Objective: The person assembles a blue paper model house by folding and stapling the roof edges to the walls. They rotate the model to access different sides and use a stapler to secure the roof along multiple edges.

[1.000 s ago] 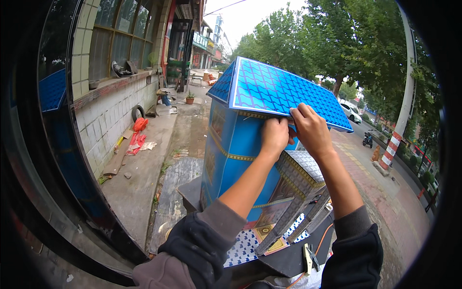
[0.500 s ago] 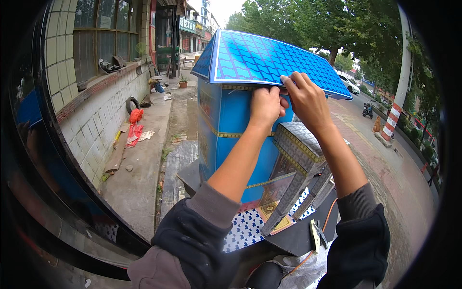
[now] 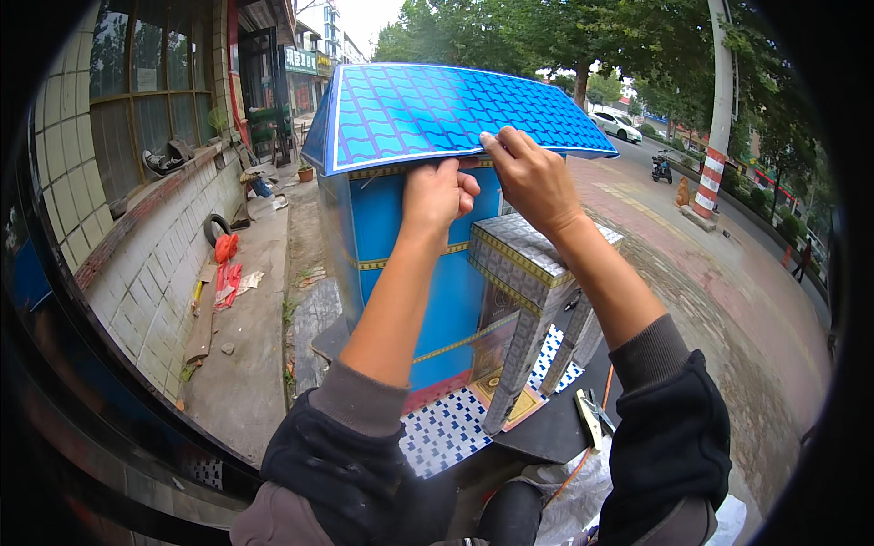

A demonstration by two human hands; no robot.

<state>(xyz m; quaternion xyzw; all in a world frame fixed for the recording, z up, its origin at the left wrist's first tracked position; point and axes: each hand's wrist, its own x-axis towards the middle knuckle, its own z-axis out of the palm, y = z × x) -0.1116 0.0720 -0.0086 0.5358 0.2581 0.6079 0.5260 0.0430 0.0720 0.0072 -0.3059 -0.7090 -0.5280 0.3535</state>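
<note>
Left hand fingers curled, pinching the front edge of the blue tiled roof panel. Right hand fingers grip the same edge, just beside. Panel sits atop the blue paper house.

The roof panel looks like thin printed card, blue tile pattern with a slight sheen. The blue house body is the same smooth printed card with gold trim. The grey porch is printed to look like rough stone. The sleeves are dark matt cloth. The wall is pale glazed tile.
</note>
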